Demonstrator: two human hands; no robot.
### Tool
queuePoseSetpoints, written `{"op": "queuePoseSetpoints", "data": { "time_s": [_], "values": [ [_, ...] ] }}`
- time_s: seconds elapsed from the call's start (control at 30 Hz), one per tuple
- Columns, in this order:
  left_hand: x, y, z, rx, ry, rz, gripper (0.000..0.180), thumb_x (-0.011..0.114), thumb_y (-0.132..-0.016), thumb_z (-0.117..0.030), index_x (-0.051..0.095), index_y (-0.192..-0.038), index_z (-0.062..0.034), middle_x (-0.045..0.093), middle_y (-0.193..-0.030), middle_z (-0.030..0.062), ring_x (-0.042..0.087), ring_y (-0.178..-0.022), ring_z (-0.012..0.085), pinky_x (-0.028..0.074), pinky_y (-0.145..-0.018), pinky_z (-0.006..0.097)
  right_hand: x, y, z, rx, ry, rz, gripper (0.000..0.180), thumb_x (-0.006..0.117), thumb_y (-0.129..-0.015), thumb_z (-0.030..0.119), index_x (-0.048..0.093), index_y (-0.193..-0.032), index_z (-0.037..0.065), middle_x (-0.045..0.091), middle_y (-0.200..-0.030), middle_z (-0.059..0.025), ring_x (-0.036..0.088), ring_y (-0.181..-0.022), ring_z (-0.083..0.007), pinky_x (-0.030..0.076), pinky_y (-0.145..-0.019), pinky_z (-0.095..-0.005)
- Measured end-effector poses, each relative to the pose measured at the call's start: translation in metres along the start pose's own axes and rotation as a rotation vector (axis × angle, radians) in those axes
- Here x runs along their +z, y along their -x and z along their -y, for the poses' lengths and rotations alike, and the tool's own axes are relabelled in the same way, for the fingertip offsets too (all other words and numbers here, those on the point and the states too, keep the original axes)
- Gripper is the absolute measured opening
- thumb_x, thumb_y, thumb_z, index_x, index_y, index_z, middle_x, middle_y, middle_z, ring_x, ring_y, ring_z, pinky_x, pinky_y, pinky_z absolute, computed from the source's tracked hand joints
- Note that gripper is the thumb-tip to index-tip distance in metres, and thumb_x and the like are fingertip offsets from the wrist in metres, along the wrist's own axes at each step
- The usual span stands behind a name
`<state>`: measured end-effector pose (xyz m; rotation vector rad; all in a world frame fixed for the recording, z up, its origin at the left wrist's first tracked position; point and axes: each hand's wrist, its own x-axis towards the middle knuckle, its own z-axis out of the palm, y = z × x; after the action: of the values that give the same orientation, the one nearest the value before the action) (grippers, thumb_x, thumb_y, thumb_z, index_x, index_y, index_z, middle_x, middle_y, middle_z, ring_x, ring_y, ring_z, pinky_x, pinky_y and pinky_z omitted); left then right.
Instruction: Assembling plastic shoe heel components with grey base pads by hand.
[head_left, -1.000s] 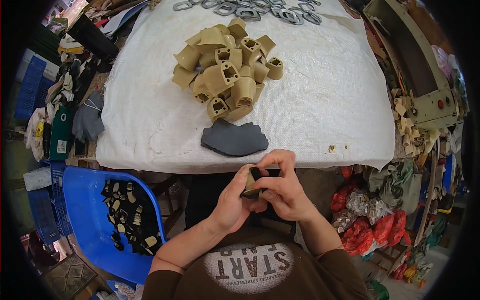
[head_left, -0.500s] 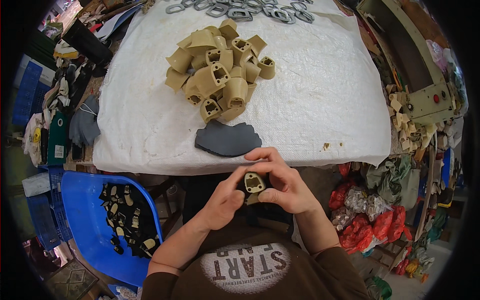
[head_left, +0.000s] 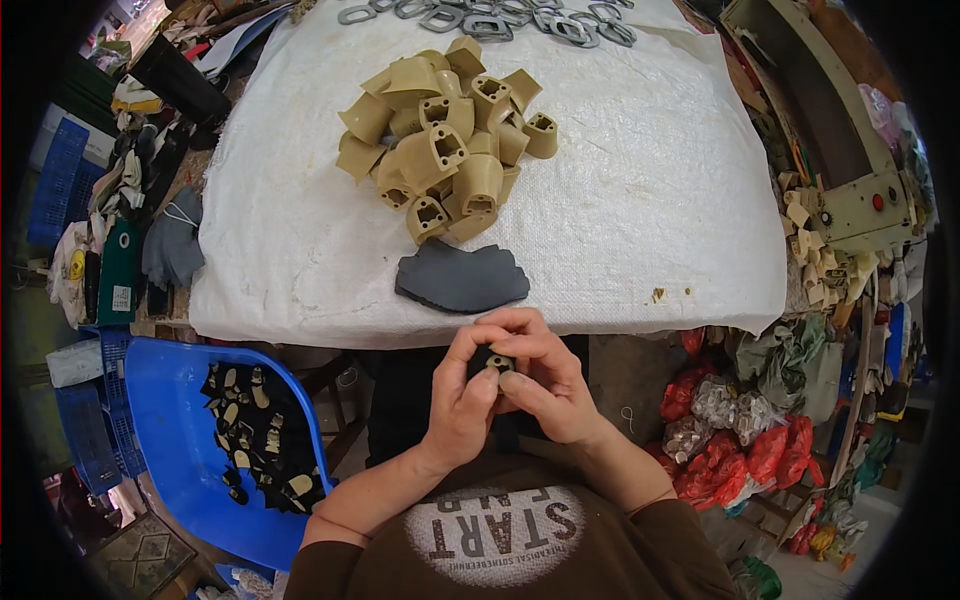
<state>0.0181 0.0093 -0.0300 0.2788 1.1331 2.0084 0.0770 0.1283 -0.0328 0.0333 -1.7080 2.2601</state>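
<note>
White sacking covers the desk [head_left: 650,180]. Below its near edge, left hand [head_left: 460,400] and right hand [head_left: 545,385] close together on a small heel block [head_left: 497,362]. Dark sheets [head_left: 462,278] and tan blocks [head_left: 445,140] lie beyond; blue bin [head_left: 170,420] at left.

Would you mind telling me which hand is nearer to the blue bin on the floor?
Left. The left hand is on the side of the blue bin; the right hand is beyond it, farther away. Both clasp a small part.
</note>
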Motion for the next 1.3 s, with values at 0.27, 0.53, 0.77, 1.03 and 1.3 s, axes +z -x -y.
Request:
{"op": "queuePoseSetpoints", "data": {
  "time_s": [0.27, 0.53, 0.77, 1.03, 1.3],
  "values": [
    [-0.001, -0.002, -0.009, -0.189, 0.312, 0.167, 0.050, 0.059, -0.081, -0.026, 0.035, -0.121, -0.0078, 0.050, -0.099, 0.0100, 0.052, -0.077, 0.0138, 0.044, -0.061, 0.025, -0.017, -0.010, 0.009, 0.240, -0.169, 0.016, 0.012, 0.051, -0.088, 0.008, 0.058, -0.096, 0.003, 0.043, -0.118, -0.0164, 0.049, -0.102, -0.0233, 0.041, -0.092, -0.0362],
    [-0.003, -0.004, -0.014, -0.161, -0.057, 0.382, 0.070, 0.064, -0.081, -0.049, 0.034, -0.123, -0.0016, 0.053, -0.090, 0.0067, 0.053, -0.070, 0.0105, 0.043, -0.060, 0.021, -0.024, -0.027, 0.009, 0.424, -0.297, 0.224, 0.017, 0.055, -0.087, 0.012, 0.055, -0.072, 0.004, 0.053, -0.105, -0.0141, 0.051, -0.093, -0.0211, 0.041, -0.086, -0.0345],
    [-0.004, -0.001, -0.005, -0.139, -0.080, 0.204, 0.070, 0.067, -0.079, -0.050, 0.036, -0.122, -0.0037, 0.047, -0.105, 0.0061, 0.053, -0.081, 0.0129, 0.045, -0.063, 0.025, -0.001, -0.009, 0.006, 0.150, 0.112, -0.065, 0.025, 0.047, -0.094, 0.027, 0.059, -0.098, 0.005, 0.050, -0.112, -0.0114, 0.051, -0.081, -0.0102, 0.044, -0.068, -0.0203],
    [0.003, -0.008, -0.015, -0.152, 0.226, 0.042, 0.029, 0.044, -0.091, -0.027, 0.043, -0.111, -0.0056, 0.051, -0.101, 0.0071, 0.056, -0.083, 0.0144, 0.050, -0.067, 0.028, 0.009, 0.006, 0.008, 0.271, -0.033, -0.099, 0.042, 0.033, -0.098, 0.035, 0.052, -0.122, 0.006, 0.040, -0.125, -0.0074, 0.046, -0.072, -0.0085, 0.040, -0.062, -0.0201],
    [0.009, -0.005, -0.010, -0.108, 0.056, -0.082, 0.029, 0.047, -0.087, -0.023, 0.043, -0.110, -0.0061, 0.050, -0.100, 0.0071, 0.054, -0.082, 0.0129, 0.049, -0.066, 0.026, 0.009, 0.003, -0.013, -0.051, 0.192, -0.170, 0.027, 0.046, -0.092, 0.010, 0.057, -0.117, 0.006, 0.046, -0.117, -0.0079, 0.049, -0.090, -0.0112, 0.043, -0.075, -0.0239]
  ]
}}
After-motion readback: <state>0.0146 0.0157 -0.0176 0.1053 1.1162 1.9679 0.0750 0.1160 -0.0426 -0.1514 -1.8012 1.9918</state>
